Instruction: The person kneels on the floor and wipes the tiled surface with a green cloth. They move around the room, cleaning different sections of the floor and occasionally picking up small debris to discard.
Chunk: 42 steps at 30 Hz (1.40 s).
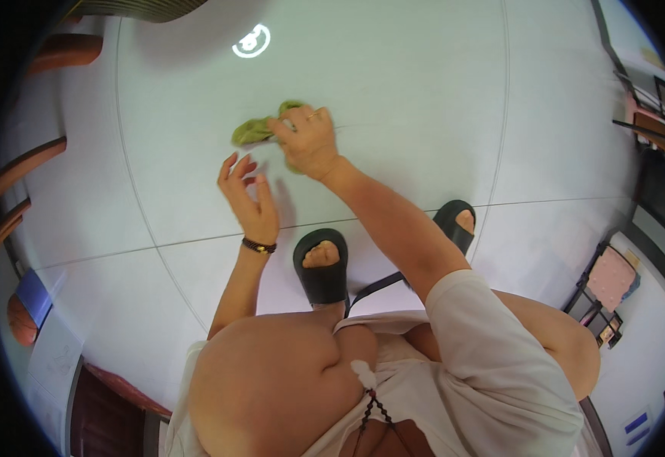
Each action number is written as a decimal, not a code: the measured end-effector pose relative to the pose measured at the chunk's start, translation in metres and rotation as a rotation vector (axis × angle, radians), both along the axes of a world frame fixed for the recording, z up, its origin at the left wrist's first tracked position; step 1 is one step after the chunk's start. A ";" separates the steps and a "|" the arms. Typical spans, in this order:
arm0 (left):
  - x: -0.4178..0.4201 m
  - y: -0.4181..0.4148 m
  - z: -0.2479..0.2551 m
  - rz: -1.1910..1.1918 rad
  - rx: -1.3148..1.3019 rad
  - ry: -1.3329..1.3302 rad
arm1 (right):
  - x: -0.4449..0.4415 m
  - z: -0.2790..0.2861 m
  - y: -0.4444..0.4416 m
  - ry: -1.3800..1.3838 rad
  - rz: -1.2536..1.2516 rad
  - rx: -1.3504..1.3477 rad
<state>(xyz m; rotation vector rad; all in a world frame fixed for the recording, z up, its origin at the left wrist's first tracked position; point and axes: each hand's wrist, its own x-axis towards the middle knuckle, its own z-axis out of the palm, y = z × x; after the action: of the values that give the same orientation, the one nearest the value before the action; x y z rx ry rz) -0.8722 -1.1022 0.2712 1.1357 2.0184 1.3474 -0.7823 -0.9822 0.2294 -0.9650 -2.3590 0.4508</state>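
Note:
My right hand has its fingers closed on a crumpled yellow-green cloth, pressed to the pale glossy floor tile. Parts of the cloth stick out to the left of the hand, above it and below it. A ring shows on one finger. My left hand is held just below and to the left of the cloth, fingers apart and bent, with nothing in it. A dark beaded bracelet circles the left wrist.
My feet, in black slippers, stand close below the hands. Curved wooden furniture legs reach in at the left. Toward the right wall are a shelf with a pink item and dark-framed furniture. A lamp's reflection shines on the tile.

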 end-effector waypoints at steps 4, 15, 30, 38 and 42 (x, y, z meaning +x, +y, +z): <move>-0.009 -0.023 -0.005 0.068 -0.031 0.014 | 0.011 0.015 -0.006 0.284 -0.186 -0.448; -0.016 -0.040 -0.022 -0.052 -0.200 0.330 | 0.303 -0.003 0.133 0.054 -0.913 -0.093; -0.042 -0.006 -0.036 -0.315 -0.430 0.485 | -0.004 0.001 -0.009 0.079 -0.108 -0.195; -0.061 -0.024 -0.024 -0.244 -0.476 0.482 | 0.118 0.024 -0.052 0.053 -0.025 -0.223; -0.055 -0.033 -0.033 -0.245 -0.539 0.476 | 0.112 0.015 -0.076 -0.331 0.246 -0.109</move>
<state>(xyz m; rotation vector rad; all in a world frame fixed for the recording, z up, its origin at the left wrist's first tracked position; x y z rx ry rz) -0.9276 -1.1348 0.2386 1.4588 2.2626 0.3848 -0.6701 -1.0580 0.2444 -0.8530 -2.7962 0.5534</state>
